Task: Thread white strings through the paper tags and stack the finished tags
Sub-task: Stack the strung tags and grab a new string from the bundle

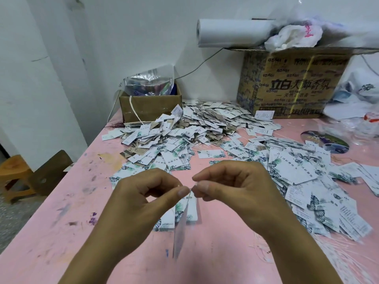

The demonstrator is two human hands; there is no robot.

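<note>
The left hand and the right hand are held close together above the worktop. Each one pinches the string between thumb and forefinger, with the other fingers curled in. The fingertips almost meet, I think because the string is thin and must be gripped near one point to be pulled or knotted.

A tag hangs under the pinch, edge-on and blurred. The string seems to be through its hole already, but the hole itself I cannot see.

The hands work directly over a small stack of tags lying on the worktop, probably so that the finished tag can be dropped there with little movement. Just to the right lies a loose heap of leaf-printed tags, near the right hand for picking the next one. Thin loose strings lie at the near right side.

Further back is a wider pile, where some strings are visible, between a small box and a large box.
</note>
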